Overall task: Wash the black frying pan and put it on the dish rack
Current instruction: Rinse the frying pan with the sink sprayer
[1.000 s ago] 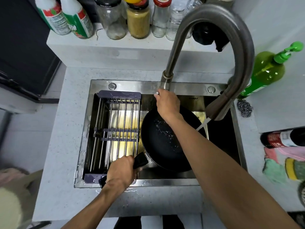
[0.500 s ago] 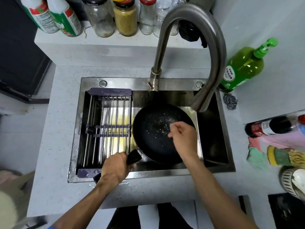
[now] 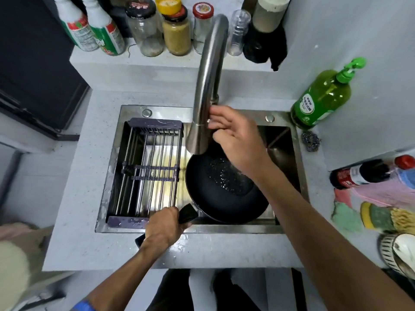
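The black frying pan sits in the steel sink, wet, with water drops on its inside. My left hand is closed around the pan's black handle at the sink's front edge. My right hand is above the pan's far side, fingers spread, touching the spout of the curved steel faucet. The purple-framed dish rack with steel bars spans the sink's left half, beside the pan, with nothing on it.
A green dish-soap pump bottle and a steel scourer stand right of the sink. Jars and spray bottles line the back ledge. Cloths, sponges and a dark bottle lie on the right counter.
My right hand went from the faucet base to over the pan, then up to the faucet spout. The spout has swung left over the pan. My left hand kept holding the handle.
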